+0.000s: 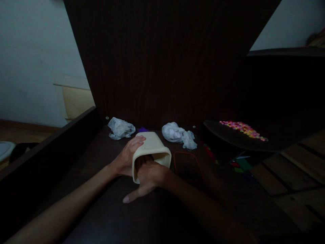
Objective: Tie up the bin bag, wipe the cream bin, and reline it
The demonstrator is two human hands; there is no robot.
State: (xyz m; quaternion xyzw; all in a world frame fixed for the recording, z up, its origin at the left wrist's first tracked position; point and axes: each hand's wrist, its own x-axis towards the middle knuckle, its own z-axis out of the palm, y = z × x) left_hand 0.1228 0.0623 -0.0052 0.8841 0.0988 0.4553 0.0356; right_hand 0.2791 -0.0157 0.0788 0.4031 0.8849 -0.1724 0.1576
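Note:
A cream plastic container (151, 143) lies tipped on its side on the dark wooden surface, its mouth facing me. My left hand (126, 156) is wrapped around its left side and holds it. My right hand (151, 174) reaches into the mouth, with the fingers stretched inward and the thumb spread out below the rim. Shadow and the container wall hide the fingertips, and I see nothing held there. Just right of the container lies a lid (188, 166) with an orange-brown rim.
Crumpled plastic bags rest behind the container, one at left (121, 128) and one at right (177, 135). A purple scrap (143, 129) shows between them. Small pink and yellow pieces (242, 129) lie on a dark ledge at right. A raised wooden side (50, 145) borders the left.

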